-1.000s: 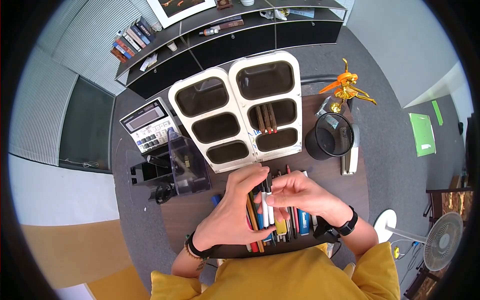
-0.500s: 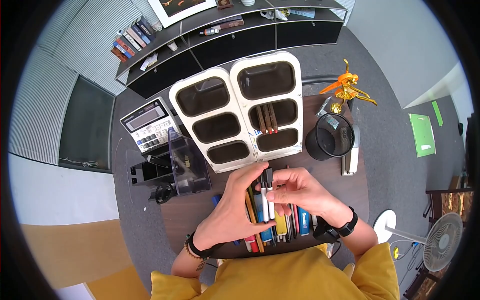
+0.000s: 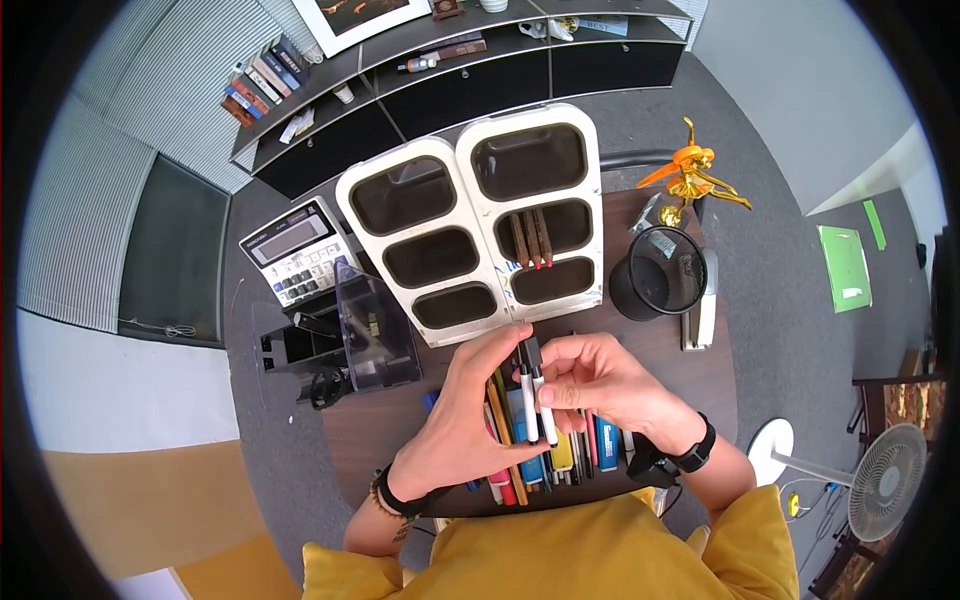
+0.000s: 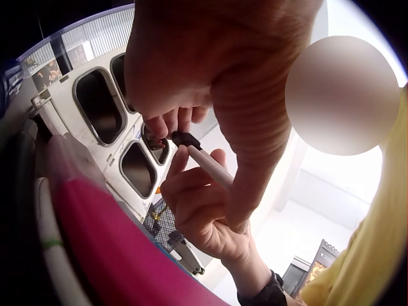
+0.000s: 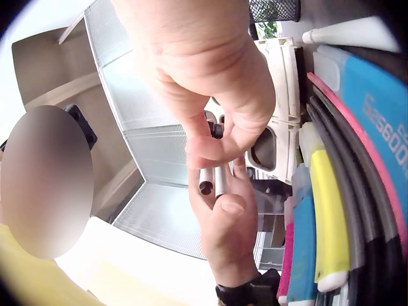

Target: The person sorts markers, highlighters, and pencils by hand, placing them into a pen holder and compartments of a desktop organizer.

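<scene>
Two white markers with black caps are held upright between the hands, over a row of pens. The left hand (image 3: 460, 410) grips them between its fingertips at the caps and its thumb at the lower ends. Thumb and fingers of the right hand (image 3: 610, 388) pinch the right-hand marker (image 3: 544, 405) from the side. In the right wrist view the lower ends of both markers, one a white marker (image 5: 220, 178), show near the left thumb. Beneath lie pens, a yellow highlighter (image 3: 562, 452) and a blue one (image 3: 607, 445).
Beyond the hands stands a white compartment organizer (image 3: 480, 215) with brown sticks (image 3: 533, 238) across one opening. To the right are a black mesh cup (image 3: 640, 285), a stapler (image 3: 698, 325) and a golden figurine (image 3: 690, 180); leftward, a calculator (image 3: 300, 250) and a clear holder (image 3: 375, 330).
The right-hand marker has shifted and tilted, its lower end moving a little right. Both hands keep hold of the markers and have moved only slightly.
</scene>
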Demonstrator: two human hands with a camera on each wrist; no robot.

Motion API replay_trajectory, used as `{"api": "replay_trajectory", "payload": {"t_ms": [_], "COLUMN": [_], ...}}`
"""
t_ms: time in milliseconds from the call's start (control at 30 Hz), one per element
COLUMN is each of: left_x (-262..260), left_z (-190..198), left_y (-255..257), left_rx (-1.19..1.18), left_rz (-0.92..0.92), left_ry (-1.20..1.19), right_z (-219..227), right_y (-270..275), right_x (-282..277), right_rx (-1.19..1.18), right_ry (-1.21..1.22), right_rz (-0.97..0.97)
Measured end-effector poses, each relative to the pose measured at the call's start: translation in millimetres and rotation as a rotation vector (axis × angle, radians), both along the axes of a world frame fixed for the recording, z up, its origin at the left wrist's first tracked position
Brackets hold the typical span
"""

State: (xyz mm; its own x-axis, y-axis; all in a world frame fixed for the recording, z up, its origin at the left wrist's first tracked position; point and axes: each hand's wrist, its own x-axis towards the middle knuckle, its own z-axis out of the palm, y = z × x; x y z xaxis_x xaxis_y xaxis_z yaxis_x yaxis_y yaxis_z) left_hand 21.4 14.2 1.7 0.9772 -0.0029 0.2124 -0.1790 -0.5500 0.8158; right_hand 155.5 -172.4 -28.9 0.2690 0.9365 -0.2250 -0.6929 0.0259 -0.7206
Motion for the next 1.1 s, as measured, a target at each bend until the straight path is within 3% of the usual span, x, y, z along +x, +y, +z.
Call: {"api": "replay_trajectory", "payload": {"t_ms": [1100], "left_x": [0.9], "left_z": [1.3], "left_y": [2.9], "left_rx": [-0.055], "left_rz": [-0.092], "left_ry": [-0.043], "right_z": [-5.5], "right_y": [0.7], "right_x": [0.6], "right_rx": [0.036], "right_ry": [0.078], "right_rz": [0.04]}}
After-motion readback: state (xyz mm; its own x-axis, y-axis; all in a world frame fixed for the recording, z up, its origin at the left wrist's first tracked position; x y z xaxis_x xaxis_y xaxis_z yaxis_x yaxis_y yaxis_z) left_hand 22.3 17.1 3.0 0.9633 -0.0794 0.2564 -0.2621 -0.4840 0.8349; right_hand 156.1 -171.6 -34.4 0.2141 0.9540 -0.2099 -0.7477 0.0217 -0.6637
